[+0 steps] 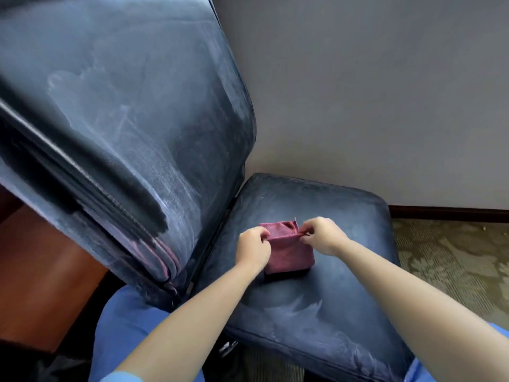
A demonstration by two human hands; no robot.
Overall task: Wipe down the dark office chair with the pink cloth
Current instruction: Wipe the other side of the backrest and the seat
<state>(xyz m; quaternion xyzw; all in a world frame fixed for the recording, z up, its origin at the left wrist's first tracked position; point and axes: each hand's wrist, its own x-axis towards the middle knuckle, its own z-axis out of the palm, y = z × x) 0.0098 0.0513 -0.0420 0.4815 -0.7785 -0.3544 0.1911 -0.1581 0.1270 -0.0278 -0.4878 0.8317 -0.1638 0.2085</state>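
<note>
The dark office chair fills the view: its tall backrest (124,128) leans across the left half, its seat cushion (325,293) lies lower right. Both surfaces show pale dusty smears. A folded pink cloth (289,252) hangs just above the seat's middle, held up by its top edge. My left hand (252,248) pinches the cloth's left top corner. My right hand (321,234) pinches the right top corner. Both forearms reach in from the bottom of the view.
A plain grey wall (371,92) with a dark baseboard stands behind the chair. Patterned carpet (451,257) covers the floor at right. A reddish-brown wooden surface (41,271) lies at lower left, behind the backrest. My blue-clad knee (126,323) is beside the seat's near-left edge.
</note>
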